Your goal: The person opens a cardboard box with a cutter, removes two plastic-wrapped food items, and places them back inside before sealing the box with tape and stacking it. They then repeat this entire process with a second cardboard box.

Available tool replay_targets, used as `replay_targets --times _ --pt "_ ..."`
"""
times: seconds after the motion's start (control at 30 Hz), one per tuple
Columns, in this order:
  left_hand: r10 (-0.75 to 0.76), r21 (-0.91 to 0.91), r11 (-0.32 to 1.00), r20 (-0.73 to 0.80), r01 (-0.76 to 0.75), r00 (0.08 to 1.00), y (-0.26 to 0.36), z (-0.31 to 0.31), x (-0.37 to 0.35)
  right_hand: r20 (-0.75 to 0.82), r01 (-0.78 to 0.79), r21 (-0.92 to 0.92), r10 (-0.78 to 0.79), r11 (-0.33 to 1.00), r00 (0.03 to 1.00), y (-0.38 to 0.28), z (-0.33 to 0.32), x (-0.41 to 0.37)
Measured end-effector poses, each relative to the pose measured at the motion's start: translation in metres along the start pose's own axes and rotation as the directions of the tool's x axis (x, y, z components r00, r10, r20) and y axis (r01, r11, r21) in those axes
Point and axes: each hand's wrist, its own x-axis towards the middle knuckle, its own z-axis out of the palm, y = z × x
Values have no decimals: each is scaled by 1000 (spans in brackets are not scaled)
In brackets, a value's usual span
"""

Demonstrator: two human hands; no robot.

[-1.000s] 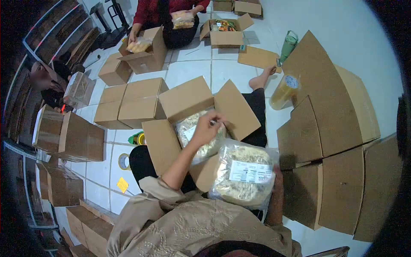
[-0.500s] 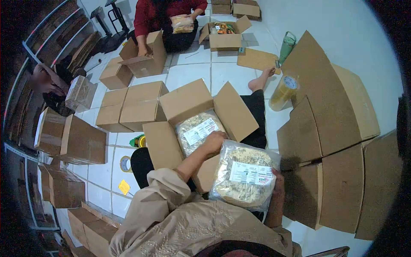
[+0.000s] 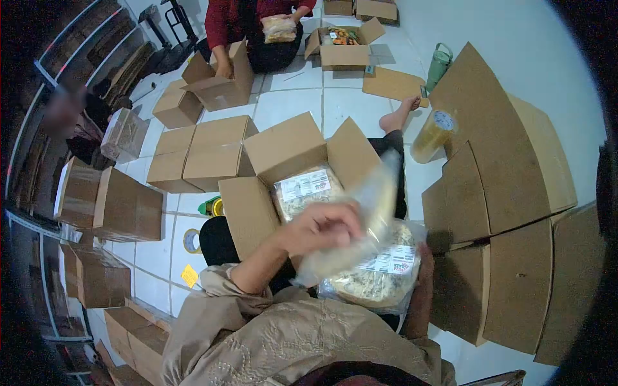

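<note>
My left hand (image 3: 325, 226) is closed on the edge of a clear plastic pack of round flatbread (image 3: 380, 209), tilted on its edge and smeared by motion. Below it, another pack of round flatbread (image 3: 376, 283) with a white label rests against my lap. My right hand (image 3: 425, 267) grips that pack's right edge, its fingers partly hidden. In front of me stands an open cardboard box (image 3: 286, 151) with its flaps spread. Inside lies a further labelled flatbread pack (image 3: 309, 186), partly covered by my left hand.
Closed cartons (image 3: 219, 151) stand left of the open box, and large cardboard pieces (image 3: 502, 141) lean on the right. A tape stack (image 3: 432, 138) and green bottle (image 3: 440, 66) stand nearby. Across the floor, a person in a red top (image 3: 225, 29) reaches into another box (image 3: 219, 83).
My left hand has come up from the box toward me with a flatbread pack, passing over the one in my right hand. The pack showing in the box has its label placed differently.
</note>
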Motion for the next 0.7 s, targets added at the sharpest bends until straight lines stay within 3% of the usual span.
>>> replay_targets --times 0.03,0.1,0.17,0.2,0.23,0.27,0.3,0.33,0.37,0.43,0.47,0.5,0.57,0.6,0.67,0.7 --pt "-15 -234 972 78 33 997 5 15 6 2 2 -10 -2 1000 1000 -1 -1 1" --pt "-88 -170 983 -141 64 986 -7 8 12 -38 52 33 -50 998 998 -2 9 -1" --pt "-196 -89 981 -520 175 831 -52 -33 18 -61 85 57 -81 995 995 -5 8 -4" --pt "-156 102 959 -593 266 790 -86 -57 13 16 66 33 -67 997 998 -5 3 -6" --pt "-195 369 824 -528 430 826 -121 -73 1 98 51 7 -51 999 994 -5 1 -5" --pt "-255 608 596 -476 525 842 -155 -83 -13 -13 90 -93 -92 992 996 2 -8 -3" --pt "-305 692 572 -319 440 897 -190 -85 -21 -123 106 -199 -132 974 984 8 -17 0" --pt "-306 850 399 -231 344 924 -211 -74 -29 -126 76 -103 -88 992 988 24 -48 16" --pt "-310 850 397 -230 346 922 -215 -66 -25 -127 46 -7 -47 999 991 33 -66 25" --pt "-455 883 163 -329 440 828 -218 -54 -19 -106 35 -18 -37 999 994 8 -19 0" --pt "-398 975 134 -109 175 911 -209 -54 -14 -80 26 -33 -28 999 996 -2 0 -9" --pt "-400 974 139 -110 179 910 -226 -56 -18 -84 21 -36 -24 999 996 5 -19 -5" --pt "-285 968 226 -44 111 958 -261 -63 -25 53 131 -29 -129 991 990 25 -64 15" --pt "-287 969 219 -46 113 957 -259 -63 -28 58 129 -24 -128 991 990 19 -48 10" --pt "-253 863 388 -238 323 938 -247 -59 -28 -5 9 39 -9 999 1000 -9 11 -14" --pt "-251 866 388 -231 316 940 -241 -63 -29 -8 15 42 -15 999 1000 -7 4 -12"
